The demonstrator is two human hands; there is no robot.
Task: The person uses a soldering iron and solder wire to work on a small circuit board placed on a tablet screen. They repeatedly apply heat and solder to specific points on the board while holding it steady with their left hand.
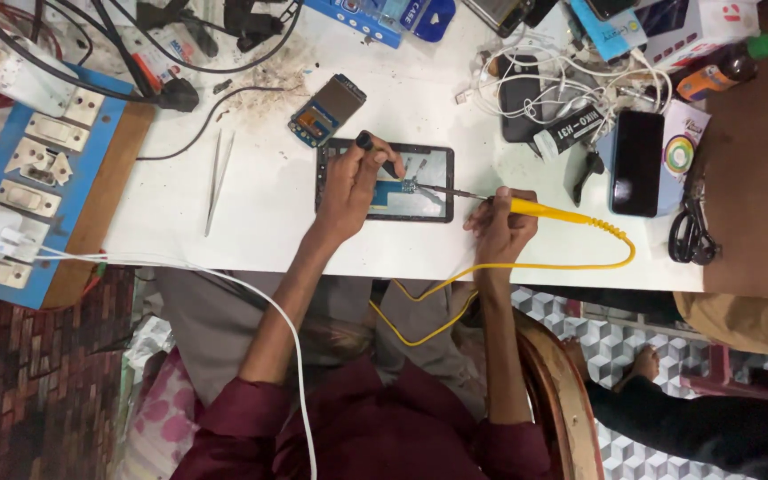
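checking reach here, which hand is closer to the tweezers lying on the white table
Left. The left hand is just right of the tweezers, holding a dark tool over the tablet; the right hand is farther right.

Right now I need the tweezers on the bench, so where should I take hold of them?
Pinch the tweezers at mid-length, coming from above. They lie flat and clear on the white bench, left of the left hand, legs splayed apart toward the far end, so squeezing both legs together there looks easiest.

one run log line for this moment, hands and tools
left hand: holds dark tool on opened device | right hand: holds yellow soldering iron, tip at board | tweezers: idle on table
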